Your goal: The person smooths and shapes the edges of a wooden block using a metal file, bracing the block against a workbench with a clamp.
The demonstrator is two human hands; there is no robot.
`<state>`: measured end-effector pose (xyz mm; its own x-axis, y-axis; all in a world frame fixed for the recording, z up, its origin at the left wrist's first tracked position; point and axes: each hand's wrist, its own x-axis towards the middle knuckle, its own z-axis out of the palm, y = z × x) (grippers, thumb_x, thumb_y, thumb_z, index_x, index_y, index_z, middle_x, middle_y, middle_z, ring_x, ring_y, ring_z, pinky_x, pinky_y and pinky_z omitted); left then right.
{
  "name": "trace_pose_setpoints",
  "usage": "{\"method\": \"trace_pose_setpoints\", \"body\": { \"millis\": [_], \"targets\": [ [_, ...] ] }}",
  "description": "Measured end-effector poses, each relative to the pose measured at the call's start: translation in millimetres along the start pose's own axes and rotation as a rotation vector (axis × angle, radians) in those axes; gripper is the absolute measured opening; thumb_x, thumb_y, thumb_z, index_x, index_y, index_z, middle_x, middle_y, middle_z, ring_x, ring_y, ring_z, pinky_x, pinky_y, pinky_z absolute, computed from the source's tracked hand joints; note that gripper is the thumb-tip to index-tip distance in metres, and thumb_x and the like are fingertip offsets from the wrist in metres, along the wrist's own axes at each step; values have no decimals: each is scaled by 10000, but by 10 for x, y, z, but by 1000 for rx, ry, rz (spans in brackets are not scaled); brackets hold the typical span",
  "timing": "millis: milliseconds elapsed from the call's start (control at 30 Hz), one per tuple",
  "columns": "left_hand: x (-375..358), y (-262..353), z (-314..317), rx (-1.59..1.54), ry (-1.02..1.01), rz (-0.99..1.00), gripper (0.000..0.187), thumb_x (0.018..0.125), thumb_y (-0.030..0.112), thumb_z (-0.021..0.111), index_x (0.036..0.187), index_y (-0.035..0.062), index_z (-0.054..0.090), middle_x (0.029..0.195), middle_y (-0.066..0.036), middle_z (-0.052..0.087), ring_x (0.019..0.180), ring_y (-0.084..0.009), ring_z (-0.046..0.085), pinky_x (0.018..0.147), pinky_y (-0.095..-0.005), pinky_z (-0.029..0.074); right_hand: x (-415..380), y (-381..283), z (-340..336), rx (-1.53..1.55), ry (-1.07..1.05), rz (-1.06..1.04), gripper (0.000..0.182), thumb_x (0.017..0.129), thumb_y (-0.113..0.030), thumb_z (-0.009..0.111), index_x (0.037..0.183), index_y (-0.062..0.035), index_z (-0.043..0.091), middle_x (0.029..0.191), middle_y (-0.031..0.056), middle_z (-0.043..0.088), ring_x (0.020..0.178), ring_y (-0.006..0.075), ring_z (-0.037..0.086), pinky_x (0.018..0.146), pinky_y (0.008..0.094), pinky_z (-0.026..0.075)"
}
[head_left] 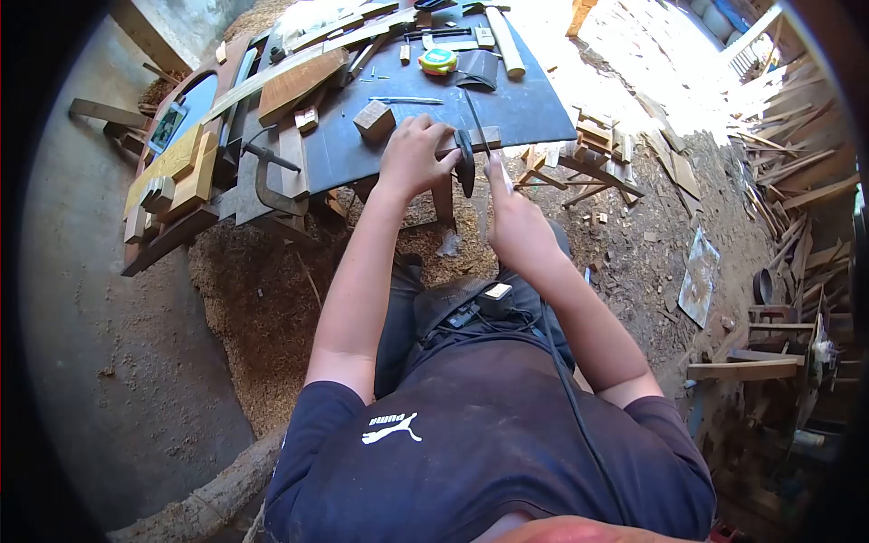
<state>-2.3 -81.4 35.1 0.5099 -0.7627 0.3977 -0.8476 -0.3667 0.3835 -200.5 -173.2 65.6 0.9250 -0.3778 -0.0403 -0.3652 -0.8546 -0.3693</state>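
Nearest the camera, dark shirt [507, 425], below the bench [353, 149]. Far left, metal clamp [262, 185] near the left near corner. Rightward, wooden block [374, 120] behind the near edge, just beside left hand [415, 156]: fingers curled at wooden strip [490, 138], thumb close to upright dark oval piece [465, 163]. Along the near edge, towards the right near corner, strip's long axis. Farther right, right hand [523, 231], nearer that corner, closed around whitish handle [504, 176]; thin dark blade [474, 116] pointing away, roughly crosswise to the strip. Strip's left end hidden by fingers. Cannot tell left hand's exact hold, blade's type or any blade-to-strip contact.
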Motion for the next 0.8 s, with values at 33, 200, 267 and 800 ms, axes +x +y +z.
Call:
{"method": "trace_pose_setpoints", "body": {
  "millis": [33, 200, 267, 800],
  "targets": [
    [-4, 7, -4, -4, -2, -4, 356, 830, 296, 737, 1119, 88, 717, 1016, -136, 636, 1063, -332, 597, 965, -425, 489, 114, -3, 21, 13, 9, 1, 838, 829, -8, 554, 1564, 66, 159, 901, 339, 674, 814, 473, 700, 742, 533, 566],
    [-13, -17, 18, -6, 13, -2, 342, 839, 304, 741, 1106, 91, 722, 1014, -138, 633, 1062, -334, 602, 962, -428, 489, 218, -11, -14, -41, 29, -5, 833, 833, -8, 544, 1570, 52, 159, 890, 335, 681, 826, 466, 703, 761, 541, 564],
    [-22, -23, 15, 11, 17, 7, 338, 840, 309, 743, 1101, 94, 725, 1007, -131, 633, 1051, -327, 605, 953, -427, 492, 66, -37, 5, -44, 42, 32, 814, 841, -11, 515, 1581, 4, 177, 827, 337, 662, 783, 484, 682, 744, 563, 541],
    [-27, -112, 24, -17, 48, 100, 302, 832, 311, 764, 1048, 103, 727, 959, -98, 609, 956, -298, 591, 850, -408, 497, -225, -149, 39, -18, 10, 141, 859, 820, 12, 540, 1598, -59, 182, 826, 321, 667, 761, 464, 691, 706, 569, 539]
  ]
}}
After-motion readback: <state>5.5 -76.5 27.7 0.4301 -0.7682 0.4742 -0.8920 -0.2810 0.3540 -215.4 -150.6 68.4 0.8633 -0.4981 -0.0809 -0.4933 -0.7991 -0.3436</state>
